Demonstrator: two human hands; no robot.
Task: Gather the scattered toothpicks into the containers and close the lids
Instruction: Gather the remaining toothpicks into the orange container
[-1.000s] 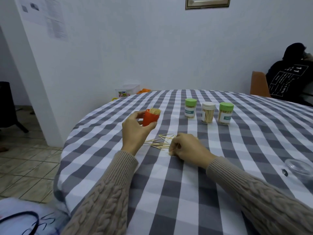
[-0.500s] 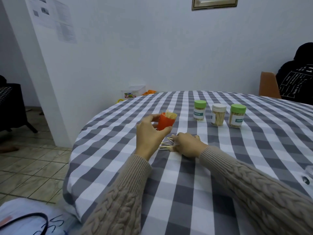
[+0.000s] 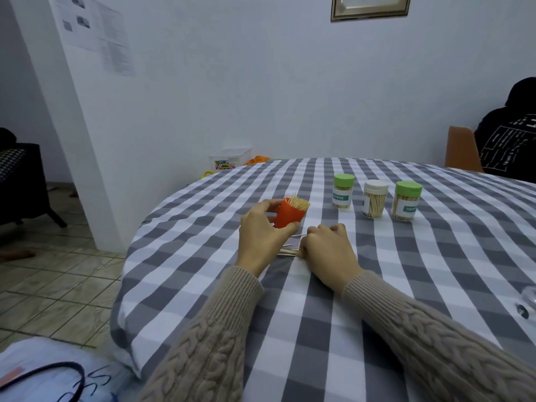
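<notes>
The left hand (image 3: 262,235) holds the orange cup (image 3: 287,216), full of toothpicks. Just right of it, the right hand (image 3: 326,252) curls over loose toothpicks (image 3: 290,251) on the table (image 3: 319,314).

Checked tablecloth (image 3: 435,271), framed picture (image 3: 369,7) (partly cropped), wall papers (image 3: 116,47).

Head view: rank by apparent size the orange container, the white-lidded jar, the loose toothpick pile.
1. Orange container and white-lidded jar: look alike, and the container sits nearer, so unranked.
2. Loose toothpick pile: smallest, partly hidden by the hands.
</notes>
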